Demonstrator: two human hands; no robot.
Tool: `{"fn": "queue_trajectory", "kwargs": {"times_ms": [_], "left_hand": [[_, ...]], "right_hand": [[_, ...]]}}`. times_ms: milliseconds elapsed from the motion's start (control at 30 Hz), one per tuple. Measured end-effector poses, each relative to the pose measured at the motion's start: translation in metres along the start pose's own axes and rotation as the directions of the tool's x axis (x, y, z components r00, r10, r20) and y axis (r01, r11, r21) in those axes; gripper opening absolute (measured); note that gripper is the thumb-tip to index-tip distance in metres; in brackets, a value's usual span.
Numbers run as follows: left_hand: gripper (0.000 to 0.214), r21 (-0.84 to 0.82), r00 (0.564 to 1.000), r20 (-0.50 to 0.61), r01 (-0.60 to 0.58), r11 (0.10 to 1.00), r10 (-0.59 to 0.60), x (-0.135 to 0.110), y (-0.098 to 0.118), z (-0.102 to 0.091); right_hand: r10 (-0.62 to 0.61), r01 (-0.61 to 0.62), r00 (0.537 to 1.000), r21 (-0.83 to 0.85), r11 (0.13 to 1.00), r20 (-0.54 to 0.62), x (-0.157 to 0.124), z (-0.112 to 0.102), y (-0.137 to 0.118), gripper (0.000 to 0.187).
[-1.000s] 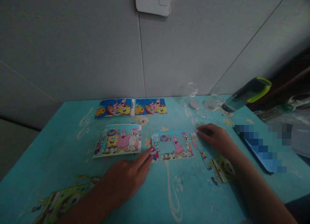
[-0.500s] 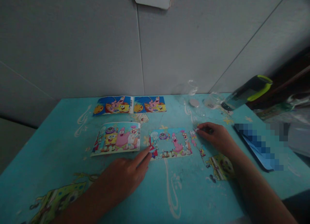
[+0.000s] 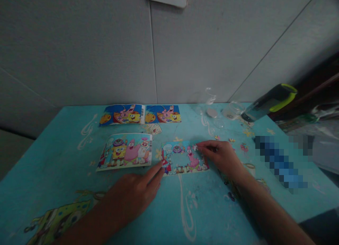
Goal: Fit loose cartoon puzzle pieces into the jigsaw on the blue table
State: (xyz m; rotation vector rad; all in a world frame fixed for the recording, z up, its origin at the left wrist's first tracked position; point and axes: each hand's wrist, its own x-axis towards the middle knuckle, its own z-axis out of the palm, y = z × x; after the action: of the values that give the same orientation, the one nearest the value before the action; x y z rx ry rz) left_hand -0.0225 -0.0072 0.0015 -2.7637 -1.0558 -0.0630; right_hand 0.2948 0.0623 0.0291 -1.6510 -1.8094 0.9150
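A partly assembled cartoon jigsaw puzzle [image 3: 192,161] lies flat on the table, with an open gap left of its pink starfish. My left hand [image 3: 136,192] rests beside it, fingers stretched out, fingertips on its lower left edge. Between the thumb and fingertips of my right hand [image 3: 224,155] is a small puzzle piece [image 3: 195,147], held at the puzzle's upper right part. Part of the puzzle's right side is hidden by that hand. Left of the puzzle, a slightly curled picture sheet [image 3: 127,151] shows the same scene. Several loose pieces [image 3: 232,140] lie beyond my right hand.
Behind are a blue cartoon sheet [image 3: 122,114] and a matching blue picture [image 3: 163,114] near the wall. Clear plastic containers [image 3: 233,109], a whitish disc [image 3: 212,113] and a dark bottle [image 3: 270,102] stand at the back right. A blurred-out blue object [image 3: 280,163] lies at right.
My right hand has moved left from the loose pieces to the puzzle's upper right, carrying a piece. My left hand has stayed at the puzzle's lower left edge.
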Motion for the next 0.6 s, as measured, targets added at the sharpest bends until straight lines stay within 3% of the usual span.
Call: {"fn": "queue_trajectory", "kwargs": {"times_ms": [600], "left_hand": [[0.039, 0.001, 1.000, 0.001, -0.006, 1.000, 0.006, 0.0015, 0.0008, -0.0037]], "right_hand": [[-0.033, 0.033, 0.999, -0.129, 0.991, 0.005, 0.0010, 0.0062, 0.0047, 0.026]]}}
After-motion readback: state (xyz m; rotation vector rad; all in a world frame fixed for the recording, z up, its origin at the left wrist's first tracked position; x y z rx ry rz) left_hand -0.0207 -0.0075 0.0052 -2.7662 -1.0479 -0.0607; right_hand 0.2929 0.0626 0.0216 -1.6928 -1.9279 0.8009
